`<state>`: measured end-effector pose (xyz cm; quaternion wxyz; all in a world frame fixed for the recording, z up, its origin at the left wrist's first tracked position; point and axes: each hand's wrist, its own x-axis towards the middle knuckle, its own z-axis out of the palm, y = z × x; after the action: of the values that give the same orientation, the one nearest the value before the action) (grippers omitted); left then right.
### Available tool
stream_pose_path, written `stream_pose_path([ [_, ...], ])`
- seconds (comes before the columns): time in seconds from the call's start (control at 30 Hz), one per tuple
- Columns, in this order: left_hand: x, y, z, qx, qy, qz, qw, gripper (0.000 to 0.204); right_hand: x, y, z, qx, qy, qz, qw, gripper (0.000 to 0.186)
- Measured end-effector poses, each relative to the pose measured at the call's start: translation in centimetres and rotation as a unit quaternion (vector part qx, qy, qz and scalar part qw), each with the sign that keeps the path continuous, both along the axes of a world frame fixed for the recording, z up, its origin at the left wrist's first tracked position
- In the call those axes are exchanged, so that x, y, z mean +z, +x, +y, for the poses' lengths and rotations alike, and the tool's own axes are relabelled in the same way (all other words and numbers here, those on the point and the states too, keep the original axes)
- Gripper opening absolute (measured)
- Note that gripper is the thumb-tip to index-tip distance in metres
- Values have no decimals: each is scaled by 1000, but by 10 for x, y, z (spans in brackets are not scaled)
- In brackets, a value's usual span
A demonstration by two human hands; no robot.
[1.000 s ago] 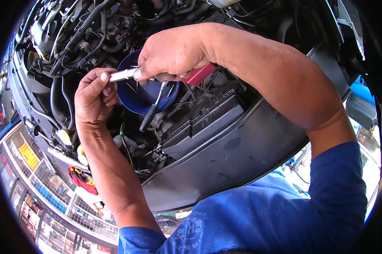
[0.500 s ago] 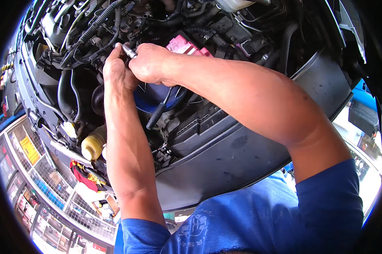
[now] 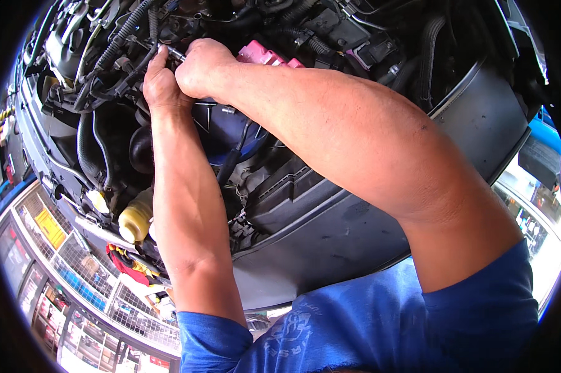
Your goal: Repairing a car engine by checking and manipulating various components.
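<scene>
Both my hands are together over the engine bay at the upper left of centre. My right hand (image 3: pixel 205 67) is wrapped in a fist around a silver cylindrical socket tool (image 3: pixel 177 55), and only its shiny end shows. My left hand (image 3: pixel 164 82) is closed beside it, thumb up against the tool's end; its other fingers are mostly hidden. Below the hands lies a blue round tray (image 3: pixel 221 127) with small metal pieces in it. A black-handled tool (image 3: pixel 229 166) leans across the tray's near edge, partly behind my left forearm.
Hoses and wiring (image 3: pixel 126 46) crowd the left of the bay. A pinkish-red cover (image 3: pixel 263 55) sits beyond my right forearm. A yellowish reservoir (image 3: pixel 134 222) stands left of my left forearm. The dark car body panel (image 3: pixel 330 233) runs along the near side. Wire-mesh shelving (image 3: pixel 75 261) is at lower left.
Both hands have shifted slightly up and left in the picture, with the socket tool still between them. My right elbow has come lower, and more of the blue tray shows.
</scene>
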<state>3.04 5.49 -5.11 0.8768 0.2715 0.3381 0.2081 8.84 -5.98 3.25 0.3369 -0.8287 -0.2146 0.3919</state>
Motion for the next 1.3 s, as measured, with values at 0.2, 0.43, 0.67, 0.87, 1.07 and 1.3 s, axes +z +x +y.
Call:
stream_pose_path([
  [0.2, -10, 0, -8, -21, 60, -76, 995, 14, -14, 8, 5, 57, 2, -45, 997, 29],
  [0.43, -5, -2, -10, 28, 88, -46, 995, 15, -10, 2, 6, -11, 29, 9, 999, 32],
  [0.67, 0, 1, -7, 16, 92, 8, 996, 13, -11, -1, 3, -45, 30, -24, 998, 52],
  [0.87, 5, -7, -1, -8, 88, 18, 996, 18, -1, -4, 2, 0, 34, -49, 998, 62],
  [1.07, 12, -5, -6, -39, 41, 22, 998, 23, -3, 18, 7, 30, 112, 71, 991, 87],
  [1.3, 19, -11, -8, -118, 17, 2, 993, 26, 2, 40, 14, 30, 122, 241, 962, 65],
])
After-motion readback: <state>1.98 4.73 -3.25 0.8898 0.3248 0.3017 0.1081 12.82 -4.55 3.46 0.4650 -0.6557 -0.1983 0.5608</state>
